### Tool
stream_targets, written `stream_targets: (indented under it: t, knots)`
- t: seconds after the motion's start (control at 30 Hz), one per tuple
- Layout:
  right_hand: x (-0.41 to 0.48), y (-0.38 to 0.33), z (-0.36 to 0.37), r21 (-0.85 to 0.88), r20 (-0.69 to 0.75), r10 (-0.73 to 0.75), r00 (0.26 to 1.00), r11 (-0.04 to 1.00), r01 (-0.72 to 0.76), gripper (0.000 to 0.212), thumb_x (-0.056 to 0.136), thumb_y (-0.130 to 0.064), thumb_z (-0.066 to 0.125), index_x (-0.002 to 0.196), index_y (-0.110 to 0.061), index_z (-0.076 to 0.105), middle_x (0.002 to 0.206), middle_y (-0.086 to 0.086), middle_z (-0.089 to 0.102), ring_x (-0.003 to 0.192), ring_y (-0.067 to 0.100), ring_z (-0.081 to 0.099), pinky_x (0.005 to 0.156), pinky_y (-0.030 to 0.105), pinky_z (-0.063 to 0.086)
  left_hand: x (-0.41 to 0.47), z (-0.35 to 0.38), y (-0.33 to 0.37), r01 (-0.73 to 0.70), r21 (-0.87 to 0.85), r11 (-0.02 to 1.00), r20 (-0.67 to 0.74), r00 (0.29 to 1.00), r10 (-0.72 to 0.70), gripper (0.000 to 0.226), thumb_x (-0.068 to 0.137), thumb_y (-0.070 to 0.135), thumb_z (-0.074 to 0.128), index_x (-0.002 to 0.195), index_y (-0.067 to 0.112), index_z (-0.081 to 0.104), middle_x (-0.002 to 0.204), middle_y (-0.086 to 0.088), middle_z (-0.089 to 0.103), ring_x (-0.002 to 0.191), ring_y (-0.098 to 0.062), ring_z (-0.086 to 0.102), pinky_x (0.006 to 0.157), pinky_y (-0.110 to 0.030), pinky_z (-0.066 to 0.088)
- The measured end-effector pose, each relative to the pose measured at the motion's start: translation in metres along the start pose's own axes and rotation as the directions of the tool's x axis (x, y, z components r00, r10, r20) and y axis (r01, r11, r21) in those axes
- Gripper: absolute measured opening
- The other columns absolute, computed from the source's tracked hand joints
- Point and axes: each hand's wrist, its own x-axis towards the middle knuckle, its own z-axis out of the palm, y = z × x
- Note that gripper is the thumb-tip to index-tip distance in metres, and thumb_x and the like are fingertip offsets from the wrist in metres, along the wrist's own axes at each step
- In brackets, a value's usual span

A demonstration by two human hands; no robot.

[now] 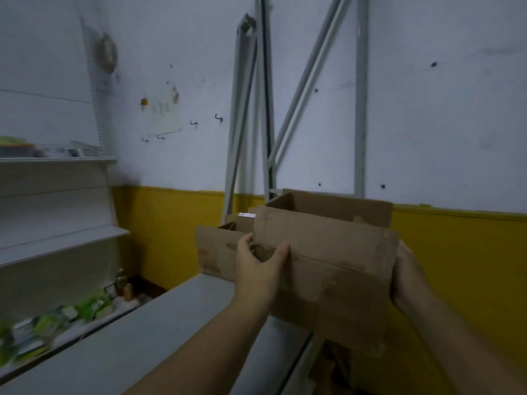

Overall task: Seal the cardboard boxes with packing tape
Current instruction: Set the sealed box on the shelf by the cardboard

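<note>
While box is aloft | left hand grips corner | right hand clasps side

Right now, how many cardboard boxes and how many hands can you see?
Cardboard boxes: 2, the open box held up and the printed box behind it.
Hands: 2, left hand and right hand, both holding the open box.
Total: 4
</note>
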Motion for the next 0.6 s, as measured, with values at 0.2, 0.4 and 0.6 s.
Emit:
stream_targets:
  t: [0.2,0.4,0.6]
  knots:
    - [-0.01,0.005,-0.024,-0.22,0.058,0.157,0.986,0.965,-0.141,0.057,0.073,-0.058,0.061,0.12,-0.026,0.057,0.116,-0.001,0.061,0.105,0.024,0.059,0.099,0.048,0.044,0.038,0.0,-0.023,0.135,-0.101,0.986,0.193,0.975,-0.113,0.081,0.07,0.046,0.073,0.138,0.03,0.032,0.129,0.005,0.051,0.118,-0.018,0.049,0.103,-0.043,0.04]
    - [-0.038,0.049,0.031,-0.283,-0.224,0.125,0.966,0.941,-0.187,0.046,0.099,-0.049,0.031,0.109,-0.011,0.055,0.09,0.0,0.057,0.085,0.026,0.058,0.087,0.048,0.049,0.017,-0.011,-0.032,0.162,0.065,0.985,0.258,0.95,-0.173,0.018,0.087,0.047,0.053,0.105,0.045,0.049,0.108,0.025,0.051,0.114,-0.009,0.045,0.105,-0.041,0.036]
    - [-0.048,0.06,0.072,-0.314,0.045,0.176,0.983,0.937,-0.153,0.064,0.092,-0.057,0.039,0.148,-0.036,0.017,0.146,0.0,0.039,0.128,0.026,0.043,0.105,0.047,0.039,-0.01,-0.038,-0.055,0.139,0.277,0.951,0.186,0.963,-0.195,0.06,0.084,0.035,0.064,0.137,0.035,0.034,0.127,0.018,0.042,0.126,-0.013,0.04,0.104,-0.035,0.036]
